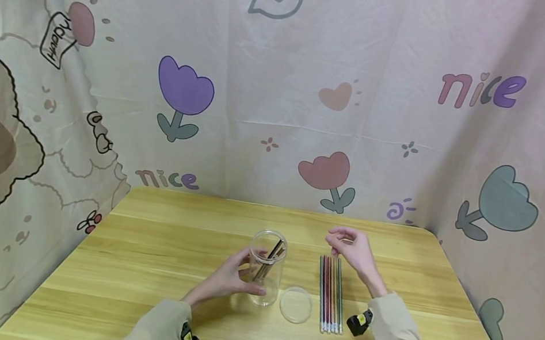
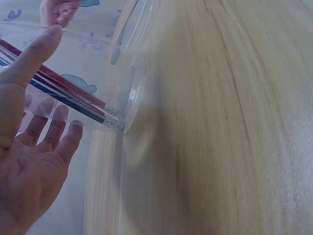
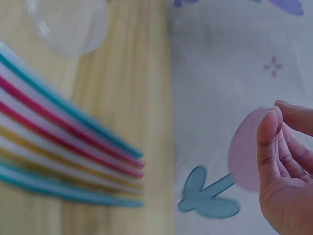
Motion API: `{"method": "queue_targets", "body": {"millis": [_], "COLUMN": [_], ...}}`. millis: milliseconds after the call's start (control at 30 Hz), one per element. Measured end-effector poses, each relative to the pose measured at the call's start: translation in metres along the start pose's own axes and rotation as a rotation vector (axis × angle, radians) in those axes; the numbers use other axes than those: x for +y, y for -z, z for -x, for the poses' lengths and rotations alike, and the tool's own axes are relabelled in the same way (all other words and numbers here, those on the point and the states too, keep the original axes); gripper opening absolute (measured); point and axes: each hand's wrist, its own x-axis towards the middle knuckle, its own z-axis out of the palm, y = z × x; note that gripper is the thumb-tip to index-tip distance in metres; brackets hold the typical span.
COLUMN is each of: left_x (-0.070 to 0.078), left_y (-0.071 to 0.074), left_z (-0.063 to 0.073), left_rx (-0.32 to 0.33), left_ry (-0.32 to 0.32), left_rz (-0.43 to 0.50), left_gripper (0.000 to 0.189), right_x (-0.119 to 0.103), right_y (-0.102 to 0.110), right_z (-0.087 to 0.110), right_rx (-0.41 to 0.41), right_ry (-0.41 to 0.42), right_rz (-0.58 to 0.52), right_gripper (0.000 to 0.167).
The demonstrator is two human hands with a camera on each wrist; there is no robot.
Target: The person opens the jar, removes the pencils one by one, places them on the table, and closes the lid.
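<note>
My left hand (image 1: 228, 279) holds a clear round jar (image 1: 273, 286), thumb on the near side and fingers around the far side. Inside the jar lean several pencils (image 2: 73, 93), red and dark ones among them, their metal-capped ends at the bottom. Just past the far ends of a row of striped pencils (image 1: 330, 294), my right hand (image 1: 357, 251) hovers with fingers loosely bent. In the right wrist view its thumb and index fingertips come together with nothing seen between them. Those pencils lie side by side in teal, red and gold (image 3: 73, 132).
A clear round lid (image 1: 296, 305) lies flat between the jar and the pencil row. The wooden table (image 1: 161, 253) reaches back to a printed cloth (image 1: 265, 76) that hangs behind it and at both sides. A small black device (image 1: 360, 322) is on each wrist.
</note>
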Motion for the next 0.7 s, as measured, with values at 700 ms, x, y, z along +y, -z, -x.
{"method": "queue_targets", "body": {"millis": [700], "left_x": [-0.001], "left_y": [0.0], "left_z": [-0.001], "left_rx": [0.003], "left_ry": [0.017], "left_rz": [-0.02], "left_gripper": [0.085], "right_x": [-0.07], "right_y": [-0.044], "right_z": [0.005], "right_rx": [-0.332], "right_ry": [0.203], "right_rz": [-0.014], "right_gripper": [0.018]}}
